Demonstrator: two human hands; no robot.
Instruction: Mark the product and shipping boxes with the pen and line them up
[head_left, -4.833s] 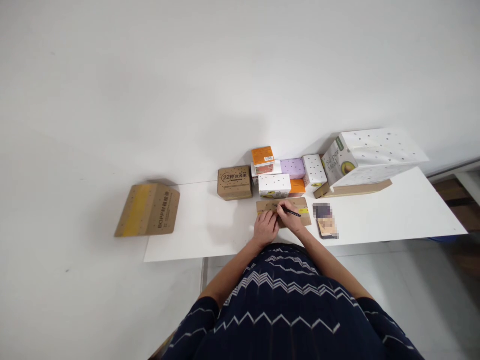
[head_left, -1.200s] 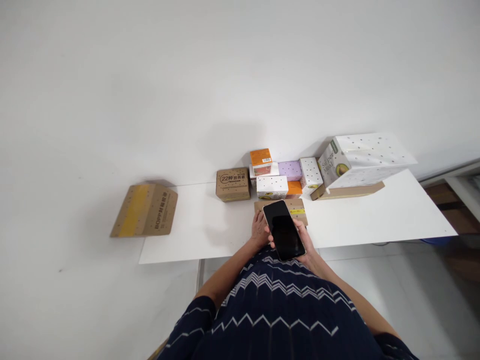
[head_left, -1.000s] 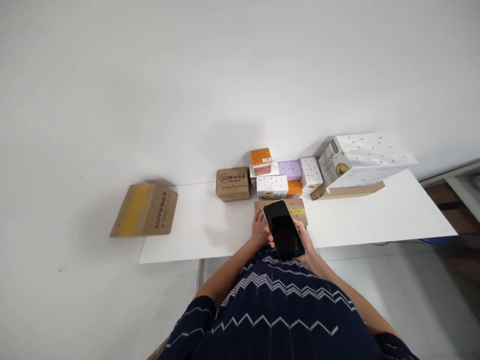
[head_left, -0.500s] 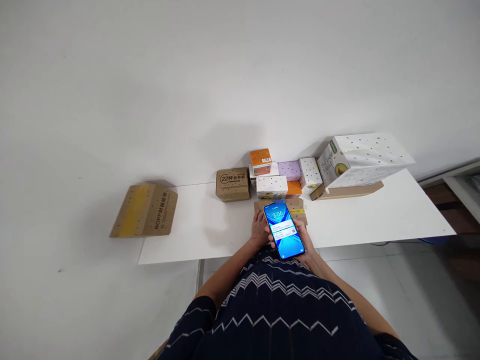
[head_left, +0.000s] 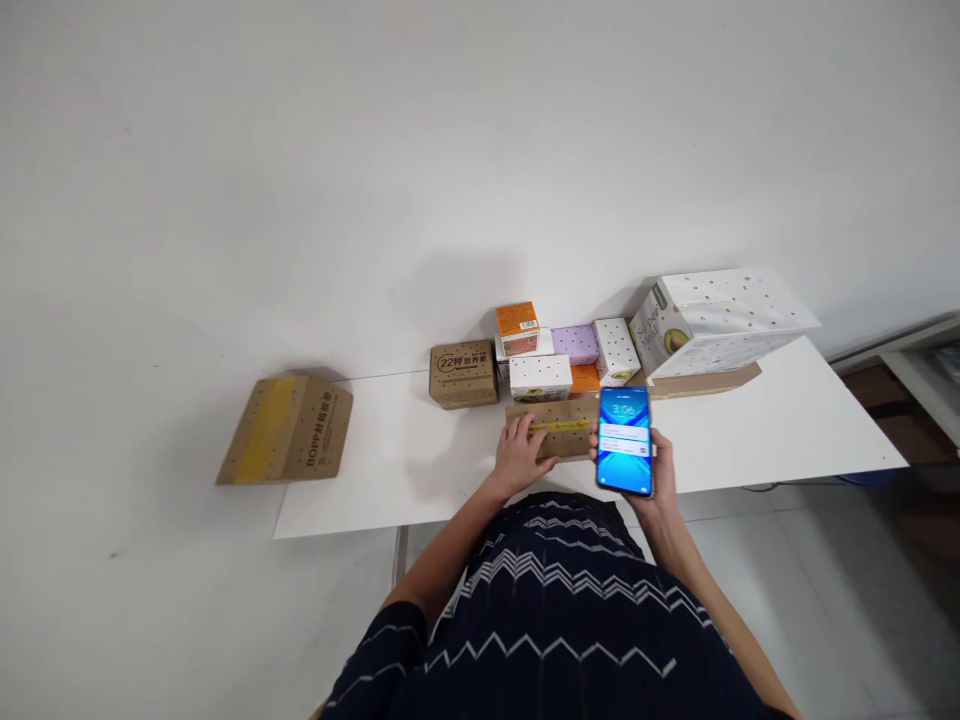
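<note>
A smartphone [head_left: 625, 445] with a lit blue screen reading 3:06 is gripped by my right hand [head_left: 660, 480], its fingers wrapped round the sides. My left hand [head_left: 517, 455] lies with fingers spread on the near left part of a flat brown cardboard box [head_left: 562, 440] that has yellow tape along it. The phone covers the right end of this box. Just behind it stand a white spotted box [head_left: 540, 377], an orange box [head_left: 518, 325] on top of another white one, a purple box [head_left: 575, 343] and an upright white box [head_left: 616, 350].
To the left of the group sits a brown carton [head_left: 463, 375] with printed writing. A taped brown carton [head_left: 289, 430] is at the left end of the white table [head_left: 375, 440]. A big white box [head_left: 724, 320] rests at the right, against the wall.
The phone has moved right and turned more upright in my right hand. My left hand has come away from beside the phone and spread onto the flat cardboard box.
</note>
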